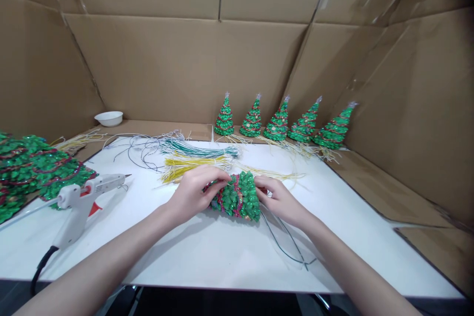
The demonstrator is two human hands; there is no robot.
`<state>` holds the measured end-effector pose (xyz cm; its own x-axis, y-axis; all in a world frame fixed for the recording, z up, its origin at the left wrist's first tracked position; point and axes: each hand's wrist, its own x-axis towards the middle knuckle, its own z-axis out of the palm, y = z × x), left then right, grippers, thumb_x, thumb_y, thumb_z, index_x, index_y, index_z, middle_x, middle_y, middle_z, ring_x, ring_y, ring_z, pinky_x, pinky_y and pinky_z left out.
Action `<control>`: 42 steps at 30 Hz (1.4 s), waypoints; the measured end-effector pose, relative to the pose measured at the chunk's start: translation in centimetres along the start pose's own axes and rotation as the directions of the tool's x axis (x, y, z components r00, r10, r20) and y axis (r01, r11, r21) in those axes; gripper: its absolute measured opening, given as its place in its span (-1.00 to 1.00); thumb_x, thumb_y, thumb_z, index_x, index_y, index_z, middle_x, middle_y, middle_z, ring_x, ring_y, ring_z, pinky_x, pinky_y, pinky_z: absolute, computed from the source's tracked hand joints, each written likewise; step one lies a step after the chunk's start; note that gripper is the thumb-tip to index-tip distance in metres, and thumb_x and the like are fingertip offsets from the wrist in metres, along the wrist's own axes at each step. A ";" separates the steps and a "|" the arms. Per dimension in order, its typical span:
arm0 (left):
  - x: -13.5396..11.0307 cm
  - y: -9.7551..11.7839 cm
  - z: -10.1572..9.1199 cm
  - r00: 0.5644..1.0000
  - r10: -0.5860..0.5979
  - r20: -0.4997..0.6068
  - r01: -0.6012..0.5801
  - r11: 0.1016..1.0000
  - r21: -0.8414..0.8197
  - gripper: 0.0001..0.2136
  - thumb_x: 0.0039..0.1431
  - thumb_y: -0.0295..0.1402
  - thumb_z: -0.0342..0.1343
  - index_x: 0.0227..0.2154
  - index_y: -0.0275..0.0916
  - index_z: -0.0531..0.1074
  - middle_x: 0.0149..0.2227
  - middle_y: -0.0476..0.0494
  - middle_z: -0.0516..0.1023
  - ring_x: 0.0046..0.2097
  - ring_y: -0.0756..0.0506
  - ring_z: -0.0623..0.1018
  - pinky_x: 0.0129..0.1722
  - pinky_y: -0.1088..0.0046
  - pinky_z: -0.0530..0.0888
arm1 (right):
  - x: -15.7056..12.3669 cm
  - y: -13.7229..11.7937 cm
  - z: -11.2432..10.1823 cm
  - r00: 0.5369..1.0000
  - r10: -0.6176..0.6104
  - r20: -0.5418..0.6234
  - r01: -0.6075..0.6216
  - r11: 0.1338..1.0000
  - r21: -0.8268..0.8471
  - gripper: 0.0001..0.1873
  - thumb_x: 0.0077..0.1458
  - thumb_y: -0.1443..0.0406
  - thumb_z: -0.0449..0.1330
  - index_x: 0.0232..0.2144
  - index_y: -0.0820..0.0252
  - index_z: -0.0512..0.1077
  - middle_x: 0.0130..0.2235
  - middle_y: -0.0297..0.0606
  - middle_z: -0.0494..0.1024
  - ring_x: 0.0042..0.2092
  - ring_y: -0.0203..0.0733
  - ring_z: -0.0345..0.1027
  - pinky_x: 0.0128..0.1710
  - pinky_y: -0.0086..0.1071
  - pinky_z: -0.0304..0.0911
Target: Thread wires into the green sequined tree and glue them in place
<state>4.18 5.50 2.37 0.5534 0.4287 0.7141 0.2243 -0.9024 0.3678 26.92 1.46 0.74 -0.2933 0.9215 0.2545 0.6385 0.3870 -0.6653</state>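
Note:
A small green tinsel Christmas tree (240, 196) with red garland lies on its side on the white table, its wide base toward the right. My left hand (198, 190) holds it by the narrow end, thumb and forefinger pinched together by the branches around a thin pale bit too small to name. At the base, my right hand (277, 197) grips the edge with bent fingers; some fingertips are hidden behind the base. Dark green wires (287, 242) trail from the base onto the table below my right hand.
A white glue gun (79, 205) stands at left beside larger tinsel trees (55, 170). Behind my hands lie yellow wire bundles (176, 169) and green wire bundles (200, 149). Several finished small trees (276, 121) line the back near cardboard walls (177, 69). A white bowl (109, 118) sits back left.

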 end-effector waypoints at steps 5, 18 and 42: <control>0.0 0.0 0.1 1.000 0.006 -0.005 -0.006 1.000 0.002 -0.91 0.20 -0.52 0.10 -0.29 -0.26 0.49 -0.34 -0.09 0.61 -0.29 -0.04 0.58 -0.25 0.45 0.51 | 0.1 0.1 0.3 1.000 0.017 0.007 -0.017 1.000 0.018 -0.67 0.20 0.22 0.00 -0.47 0.19 0.49 -0.43 -0.24 0.52 -0.32 -0.14 0.35 -0.36 -0.35 0.24; 0.1 0.5 -0.1 0.999 -0.037 0.010 0.038 0.999 -0.035 -0.90 0.18 -0.55 0.08 -0.35 -0.27 0.46 -0.40 -0.07 0.58 -0.34 -0.01 0.54 -0.31 0.49 0.49 | 0.0 -0.5 0.5 0.999 0.029 0.033 -0.033 0.993 0.117 -0.69 0.17 0.24 0.00 -0.41 0.23 0.50 -0.35 -0.24 0.60 -0.29 -0.11 0.41 -0.33 -0.36 0.25; -0.2 0.0 -0.3 0.994 0.050 0.096 -0.052 0.998 0.019 -0.77 0.23 -0.59 -0.08 -0.27 -0.26 0.47 -0.32 -0.16 0.51 -0.27 -0.07 0.46 -0.27 0.41 0.41 | -0.1 -0.7 0.4 0.998 0.035 0.045 -0.041 0.988 0.146 -0.73 0.14 0.25 0.00 -0.41 0.23 0.47 -0.34 -0.19 0.58 -0.24 -0.06 0.43 -0.24 -0.28 0.30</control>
<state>3.80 5.40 2.40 0.6387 0.3765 0.6710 0.2104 -0.9243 0.3184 26.22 1.12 0.85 -0.3023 0.9321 0.1997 0.5390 0.3400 -0.7707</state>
